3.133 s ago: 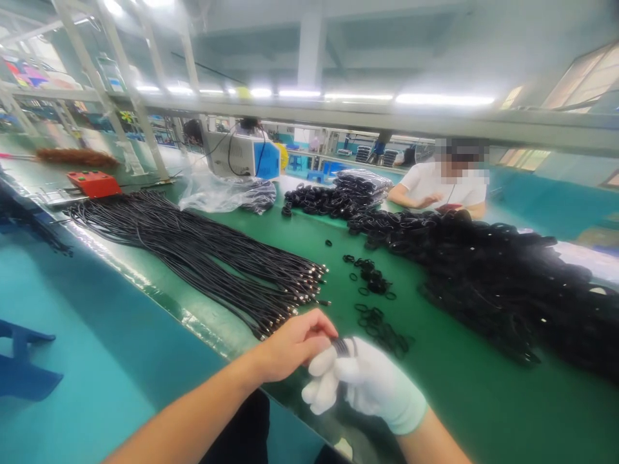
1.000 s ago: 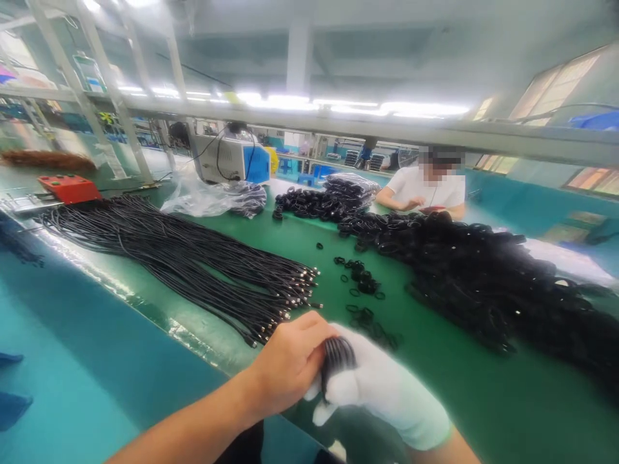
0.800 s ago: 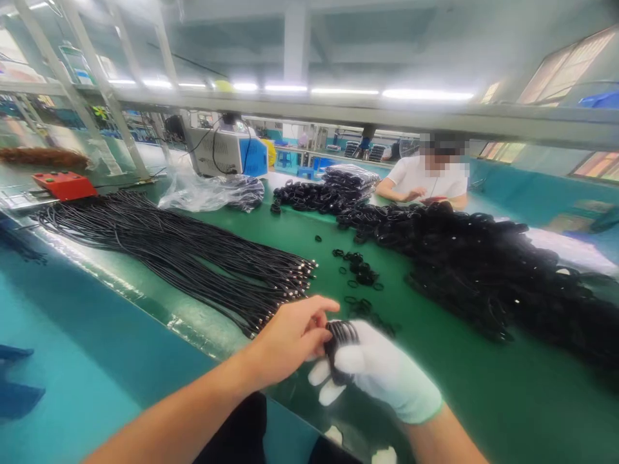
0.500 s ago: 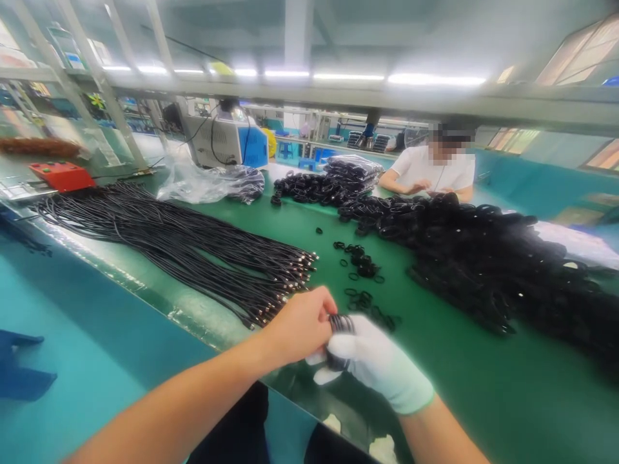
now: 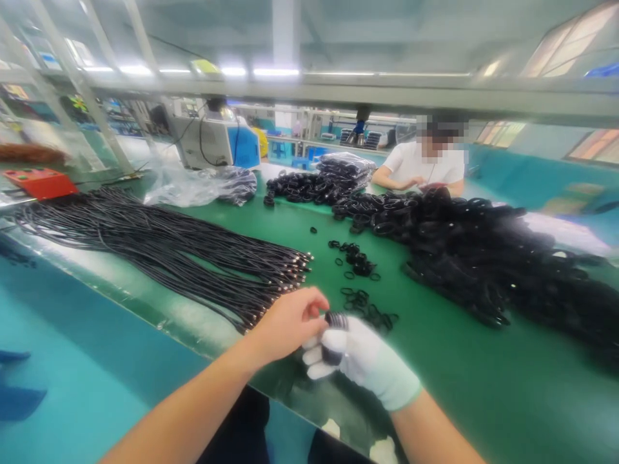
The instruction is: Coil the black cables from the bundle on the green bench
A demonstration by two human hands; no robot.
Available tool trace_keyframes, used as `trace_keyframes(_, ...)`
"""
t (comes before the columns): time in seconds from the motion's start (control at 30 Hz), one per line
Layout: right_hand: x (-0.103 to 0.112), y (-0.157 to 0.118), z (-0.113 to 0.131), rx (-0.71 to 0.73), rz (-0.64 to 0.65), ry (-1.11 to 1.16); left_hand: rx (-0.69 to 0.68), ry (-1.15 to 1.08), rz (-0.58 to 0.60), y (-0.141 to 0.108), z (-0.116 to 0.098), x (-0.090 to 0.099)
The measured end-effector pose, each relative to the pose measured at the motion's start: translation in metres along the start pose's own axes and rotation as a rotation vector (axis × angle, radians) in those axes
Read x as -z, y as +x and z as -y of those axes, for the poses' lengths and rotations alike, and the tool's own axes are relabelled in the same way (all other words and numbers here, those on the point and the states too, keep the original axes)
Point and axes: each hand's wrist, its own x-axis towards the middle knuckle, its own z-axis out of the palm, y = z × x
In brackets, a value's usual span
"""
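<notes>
My right hand (image 5: 365, 351), in a white glove, has a stack of black rings (image 5: 337, 320) round its fingers, with the thumb pressed on them. More black bands show lower down between the gloved fingers. My bare left hand (image 5: 293, 322) meets the near side of that stack, its fingers curled and thumb close to the index finger. Whatever it pinches is too small to make out. Just beyond both hands, loose black rings (image 5: 355, 298) lie on the green table (image 5: 435, 367). Left of them is a wide bundle of black cables (image 5: 193, 248) with metal-tipped ends.
A large heap of black bands (image 5: 459, 251) covers the right and far side. Behind it sits a co-worker in a white shirt (image 5: 401, 164). Clear plastic bags (image 5: 193, 187), a red box (image 5: 41, 183) and a blue-grey machine (image 5: 213, 142) stand farther left.
The view has shifted slightly, so most things sit a little further left. My left fingers have loosened a little at the ring stack; the right hand keeps its hold.
</notes>
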Motion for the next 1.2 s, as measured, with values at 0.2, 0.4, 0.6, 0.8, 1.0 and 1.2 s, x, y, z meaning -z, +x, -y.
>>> trace_keyframes(0.2, -0.007, -0.001, 0.0, -0.045, -0.033, -0.162, -0.005, 0.15, -0.128, -0.009, -0.009, -0.009)
trace_keyframes(0.4, -0.005, -0.001, -0.003, -0.047, -0.038, -0.093, -0.07, 0.12, -0.055, 0.001, -0.005, -0.01)
trace_keyframes(0.6, -0.001, -0.003, -0.005, -0.029, -0.009, 0.082, -0.213, 0.018, -0.041, 0.004, 0.0, 0.001)
trace_keyframes(0.8, 0.008, -0.004, -0.004, 0.05, 0.017, 0.236, -0.229, 0.136, -0.026, -0.03, -0.001, -0.007)
trace_keyframes(1.0, 0.015, -0.003, -0.009, 0.052, 0.076, 0.234, -0.276, 0.191, 0.022, -0.037, -0.001, -0.016)
trace_keyframes(1.2, 0.011, -0.006, -0.007, -0.082, 0.071, 0.086, -0.04, 0.024, 0.001, -0.016, -0.005, 0.001)
